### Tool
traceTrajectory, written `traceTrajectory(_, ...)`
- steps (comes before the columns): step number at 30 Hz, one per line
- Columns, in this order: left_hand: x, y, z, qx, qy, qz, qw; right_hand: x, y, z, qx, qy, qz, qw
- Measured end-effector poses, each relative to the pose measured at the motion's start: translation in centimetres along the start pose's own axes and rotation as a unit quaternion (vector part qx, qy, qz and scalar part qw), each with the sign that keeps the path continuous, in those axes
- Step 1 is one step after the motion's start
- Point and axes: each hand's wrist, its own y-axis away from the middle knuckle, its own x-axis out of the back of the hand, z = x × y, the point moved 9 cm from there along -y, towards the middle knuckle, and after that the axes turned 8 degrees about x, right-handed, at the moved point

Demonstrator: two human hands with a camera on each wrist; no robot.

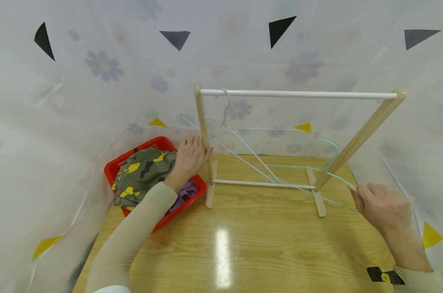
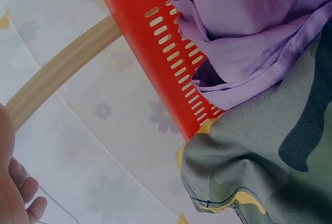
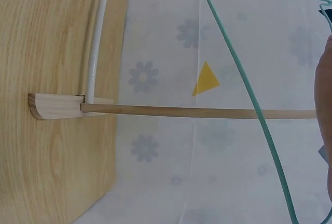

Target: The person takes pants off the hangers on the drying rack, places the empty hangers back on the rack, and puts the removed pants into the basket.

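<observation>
At the left wooden post (image 1: 202, 112) of a small clothes rack, my left hand (image 1: 187, 160) grips the upright, its thumb across the front. A pale lilac wire hanger (image 1: 225, 122) hangs by its hook near the left end of the white top rail (image 1: 298, 94). My right hand (image 1: 384, 205) pinches a mint-green hanger (image 3: 240, 68) by one shoulder, beside the rack's right post (image 1: 368, 126). This hanger's hook (image 1: 324, 141) points up, below the rail, and its long body stretches leftward. My right fingertips are partly hidden in the right wrist view.
A red plastic basket (image 1: 111, 167) stands left of the rack on the wooden table (image 1: 262, 244). In it lie camouflage cloth (image 1: 148, 171) and purple cloth (image 2: 244, 53). White flowered sheeting (image 1: 221, 53) encloses the back and sides. The rack's feet (image 1: 210, 199) rest on the table.
</observation>
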Motion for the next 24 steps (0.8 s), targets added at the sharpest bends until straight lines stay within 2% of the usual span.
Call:
traceTrajectory(14, 0.0, 0.0, 0.1, -0.001, -0.01, 0.007, 0.9999, 0.4, -2.6, 1.0, -0.016, 0.015, 0.015, 0.9996)
traceTrajectory(24, -0.1, 0.0, 0.1, 0.003, -0.009, -0.008, 0.9999, 0.2, -4.8, 1.9, -0.029, 0.03, 0.018, 0.999)
